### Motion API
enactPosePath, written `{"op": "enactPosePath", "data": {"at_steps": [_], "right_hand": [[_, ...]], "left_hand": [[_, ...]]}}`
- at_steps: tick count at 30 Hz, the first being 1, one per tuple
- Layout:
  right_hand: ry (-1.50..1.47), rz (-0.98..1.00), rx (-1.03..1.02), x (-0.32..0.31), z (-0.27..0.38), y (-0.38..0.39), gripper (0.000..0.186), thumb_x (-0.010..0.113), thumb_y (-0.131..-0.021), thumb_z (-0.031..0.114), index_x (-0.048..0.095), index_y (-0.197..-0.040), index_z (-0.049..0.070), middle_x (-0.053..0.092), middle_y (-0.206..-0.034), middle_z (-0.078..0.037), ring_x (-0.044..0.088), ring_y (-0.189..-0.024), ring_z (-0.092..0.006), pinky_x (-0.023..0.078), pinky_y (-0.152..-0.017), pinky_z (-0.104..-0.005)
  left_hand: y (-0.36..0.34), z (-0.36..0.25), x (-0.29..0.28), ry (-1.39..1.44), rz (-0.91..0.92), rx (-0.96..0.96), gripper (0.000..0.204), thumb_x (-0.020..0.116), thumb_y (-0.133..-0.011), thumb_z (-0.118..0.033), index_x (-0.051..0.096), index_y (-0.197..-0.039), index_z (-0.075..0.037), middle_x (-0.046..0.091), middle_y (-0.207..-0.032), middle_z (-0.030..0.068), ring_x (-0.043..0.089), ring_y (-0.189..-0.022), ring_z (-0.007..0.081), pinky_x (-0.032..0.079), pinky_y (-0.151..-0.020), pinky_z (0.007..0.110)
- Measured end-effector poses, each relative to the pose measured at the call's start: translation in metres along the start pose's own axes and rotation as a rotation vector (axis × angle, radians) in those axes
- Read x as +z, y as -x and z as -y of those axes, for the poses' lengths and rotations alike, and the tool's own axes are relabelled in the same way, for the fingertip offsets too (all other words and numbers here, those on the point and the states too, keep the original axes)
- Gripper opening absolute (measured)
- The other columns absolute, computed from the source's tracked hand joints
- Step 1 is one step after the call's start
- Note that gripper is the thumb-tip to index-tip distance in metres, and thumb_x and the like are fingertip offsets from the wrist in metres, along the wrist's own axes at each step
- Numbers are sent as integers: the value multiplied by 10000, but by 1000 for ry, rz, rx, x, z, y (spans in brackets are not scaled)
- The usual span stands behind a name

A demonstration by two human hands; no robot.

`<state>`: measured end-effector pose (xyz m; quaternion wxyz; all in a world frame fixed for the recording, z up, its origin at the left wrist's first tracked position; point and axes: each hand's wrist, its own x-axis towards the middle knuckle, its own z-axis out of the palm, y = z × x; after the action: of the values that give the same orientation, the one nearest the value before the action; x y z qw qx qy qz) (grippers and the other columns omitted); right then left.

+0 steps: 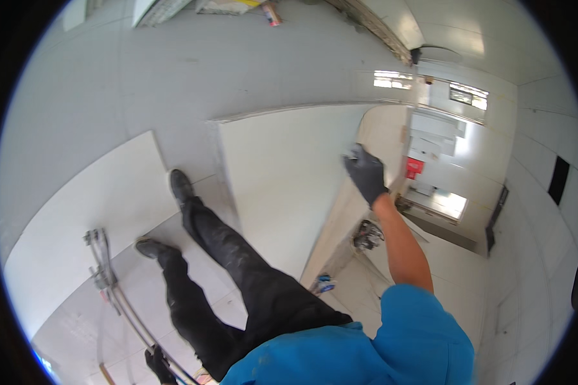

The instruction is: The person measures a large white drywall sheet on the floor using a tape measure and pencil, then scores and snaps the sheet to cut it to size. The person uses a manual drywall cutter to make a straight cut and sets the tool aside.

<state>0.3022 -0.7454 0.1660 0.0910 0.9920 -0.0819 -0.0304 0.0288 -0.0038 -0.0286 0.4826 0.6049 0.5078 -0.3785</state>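
The right hand [366, 174], in a dark glove, is raised with its fingers curled over the upper edge of a large white panel [282, 192] that stands on its edge on the floor [173, 70], just right of the person's legs. The left hand [158, 363], also gloved, hangs low at the bottom of the view, closed around the end of a long metal tool [109, 282] whose clamp-like head lies well apart from the panel, over another white board [83, 212] lying flat.
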Motion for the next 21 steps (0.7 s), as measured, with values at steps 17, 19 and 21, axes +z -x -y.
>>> {"op": "enactPosePath", "data": {"at_steps": [17,19,21], "right_hand": [[-542,710,-172,-40,110,109,238,585,-898,236,588,-1070,71,624,-677,-91,619,-601,-166,502,-584,-304],[-715,651,-293,-21,160,104,208,575,-916,194,588,-1077,63,652,-804,-96,635,-673,-167,515,-643,-302],[-1107,712,-276,-21,220,102,193,559,-936,178,589,-1071,43,642,-893,-82,627,-732,-156,514,-684,-291]], "left_hand": [[163,-30,36,-170,-327,446,356,735,-731,-182,399,-647,-99,416,-552,3,470,-489,99,386,-426,292],[195,-52,38,-274,-390,435,364,736,-711,-235,413,-669,-75,411,-554,41,487,-520,134,398,-477,351],[221,-73,43,-275,-388,380,349,706,-717,-333,495,-725,-56,538,-651,149,575,-630,352,435,-567,462]]}}
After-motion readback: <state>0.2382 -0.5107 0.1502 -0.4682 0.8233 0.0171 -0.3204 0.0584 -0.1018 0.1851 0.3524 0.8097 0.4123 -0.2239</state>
